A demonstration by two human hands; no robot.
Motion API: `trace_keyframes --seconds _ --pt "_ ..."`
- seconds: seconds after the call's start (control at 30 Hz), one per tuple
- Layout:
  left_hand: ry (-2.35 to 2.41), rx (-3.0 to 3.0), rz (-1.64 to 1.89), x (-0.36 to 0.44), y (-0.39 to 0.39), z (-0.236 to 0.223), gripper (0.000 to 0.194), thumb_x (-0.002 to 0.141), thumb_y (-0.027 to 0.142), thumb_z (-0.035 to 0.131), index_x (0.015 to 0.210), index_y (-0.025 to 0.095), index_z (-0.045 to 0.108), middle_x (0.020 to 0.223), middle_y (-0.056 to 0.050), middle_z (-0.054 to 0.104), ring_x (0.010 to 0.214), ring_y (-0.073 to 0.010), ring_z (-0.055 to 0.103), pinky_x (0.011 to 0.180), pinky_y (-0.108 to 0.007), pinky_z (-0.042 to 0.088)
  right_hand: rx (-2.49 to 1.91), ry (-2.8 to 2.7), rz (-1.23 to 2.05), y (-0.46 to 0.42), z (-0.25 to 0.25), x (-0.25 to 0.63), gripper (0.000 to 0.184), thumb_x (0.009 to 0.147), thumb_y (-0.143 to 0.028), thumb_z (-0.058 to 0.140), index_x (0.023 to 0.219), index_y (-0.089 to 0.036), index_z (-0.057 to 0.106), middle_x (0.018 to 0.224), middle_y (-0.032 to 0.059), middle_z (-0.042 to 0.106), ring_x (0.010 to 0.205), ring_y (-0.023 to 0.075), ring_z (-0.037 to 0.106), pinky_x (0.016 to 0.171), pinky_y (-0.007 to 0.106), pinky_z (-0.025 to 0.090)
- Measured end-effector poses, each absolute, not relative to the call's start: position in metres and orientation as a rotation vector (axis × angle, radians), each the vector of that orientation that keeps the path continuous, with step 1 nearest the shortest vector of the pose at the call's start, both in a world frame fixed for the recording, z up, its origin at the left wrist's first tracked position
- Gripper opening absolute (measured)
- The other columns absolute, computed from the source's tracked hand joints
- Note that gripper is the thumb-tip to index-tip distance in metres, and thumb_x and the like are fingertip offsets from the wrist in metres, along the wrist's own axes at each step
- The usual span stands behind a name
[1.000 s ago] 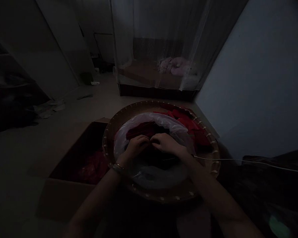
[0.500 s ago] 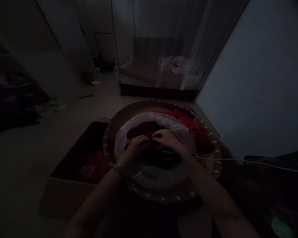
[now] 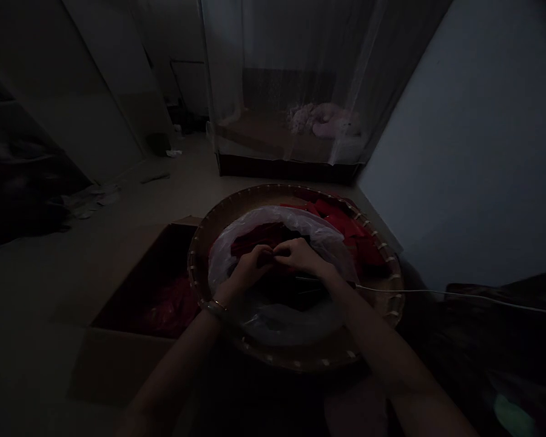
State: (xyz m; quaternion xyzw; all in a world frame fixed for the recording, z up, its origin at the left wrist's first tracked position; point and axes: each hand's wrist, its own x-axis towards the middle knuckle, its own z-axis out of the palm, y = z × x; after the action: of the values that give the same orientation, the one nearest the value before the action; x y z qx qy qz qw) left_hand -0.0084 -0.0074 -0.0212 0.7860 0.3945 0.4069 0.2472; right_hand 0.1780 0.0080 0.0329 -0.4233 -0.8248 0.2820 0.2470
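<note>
My left hand [image 3: 251,266] and my right hand [image 3: 299,255] meet fingertip to fingertip over a round woven basket tray [image 3: 227,204]. Both are closed in a pinch; whatever sits between the fingers is too dark and small to name. Below them lies an opened translucent plastic bag [image 3: 279,325] with dark red pieces [image 3: 259,238] inside. A dark object with thin bright lines rests by my right wrist, and a white cord [image 3: 404,291] runs from it to the right. Bright red pieces [image 3: 341,217] lie at the tray's far right side. A bracelet circles my left wrist.
An open cardboard box [image 3: 122,352] holding red crinkled material [image 3: 175,306] stands left of the tray. Behind is a bed under a sheer net [image 3: 277,142], with a pink plush item [image 3: 332,120]. A pale wall [image 3: 473,158] rises at right. The room is very dim.
Both hands have shifted slightly, the fingertips now closer together and touching. The left fingers have curled more. The tray, bag and box stay as they were.
</note>
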Motion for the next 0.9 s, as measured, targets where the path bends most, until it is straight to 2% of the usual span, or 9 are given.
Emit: trace_keyframes --seconds 0.1,0.27,0.37,0.53,0.73,0.9 --pt "1.073 2.122 1.028 -0.008 -0.008 -0.020 0.043 0.075 0.012 0.063 0.114 0.021 0.048 0.096 -0.003 0.069 0.088 -0.0158 0.067 0.076 -0.028 0.053 -1.171 -2.177 0.763 0.006 0.035 0.182 0.018 0.075 -0.020 0.059 0.088 -0.019 0.072 0.083 0.0016 0.073 0.077 0.0153 0.066 0.072 0.023 0.046" --pt "1.069 2.096 0.994 -0.008 -0.009 -0.019 0.045 0.076 0.013 0.062 0.117 0.022 0.047 0.094 -0.001 0.069 0.087 -0.0151 0.067 0.074 -0.026 0.053 -1.123 -2.223 0.777 0.005 0.041 0.183 0.023 0.070 -0.009 0.055 0.083 -0.019 0.071 0.082 -0.0001 0.070 0.077 0.0137 0.063 0.072 0.022 0.045" --pt "1.055 2.104 1.018 -0.009 -0.008 -0.019 0.037 0.078 0.015 0.061 0.113 0.021 0.050 0.094 -0.001 0.070 0.085 -0.0143 0.067 0.073 -0.025 0.052 -1.131 -2.260 0.753 0.005 0.041 0.183 0.025 0.069 -0.007 0.052 0.081 -0.018 0.071 0.081 0.0008 0.070 0.075 0.0131 0.062 0.071 0.021 0.044" --pt "1.062 2.131 1.085 -0.009 -0.008 -0.019 0.019 0.081 0.018 0.060 0.099 0.019 0.056 0.091 -0.001 0.069 0.081 -0.0131 0.065 0.071 -0.023 0.051 -1.141 -2.356 0.757 0.003 0.042 0.184 0.029 0.072 -0.012 0.052 0.092 -0.017 0.072 0.088 0.0036 0.071 0.079 0.0151 0.064 0.072 0.022 0.044" --pt "1.064 2.160 1.044 -0.010 -0.009 -0.018 0.016 0.083 0.021 0.057 0.099 0.020 0.058 0.091 0.000 0.068 0.081 -0.0135 0.065 0.072 -0.023 0.049 -1.136 -2.549 0.793 0.001 0.053 0.185 0.026 0.077 -0.018 0.052 0.091 -0.022 0.073 0.081 -0.0001 0.072 0.073 0.0149 0.063 0.065 0.021 0.042" --pt "1.006 2.198 0.990 -0.010 -0.009 -0.017 0.014 0.085 0.021 0.054 0.096 0.020 0.062 0.092 0.000 0.068 0.081 -0.0131 0.063 0.074 -0.023 0.048 -1.230 -2.629 0.673 0.004 0.059 0.182 0.025 0.072 -0.012 0.055 0.087 -0.022 0.072 0.081 0.0010 0.072 0.071 0.0145 0.062 0.062 0.020 0.039"
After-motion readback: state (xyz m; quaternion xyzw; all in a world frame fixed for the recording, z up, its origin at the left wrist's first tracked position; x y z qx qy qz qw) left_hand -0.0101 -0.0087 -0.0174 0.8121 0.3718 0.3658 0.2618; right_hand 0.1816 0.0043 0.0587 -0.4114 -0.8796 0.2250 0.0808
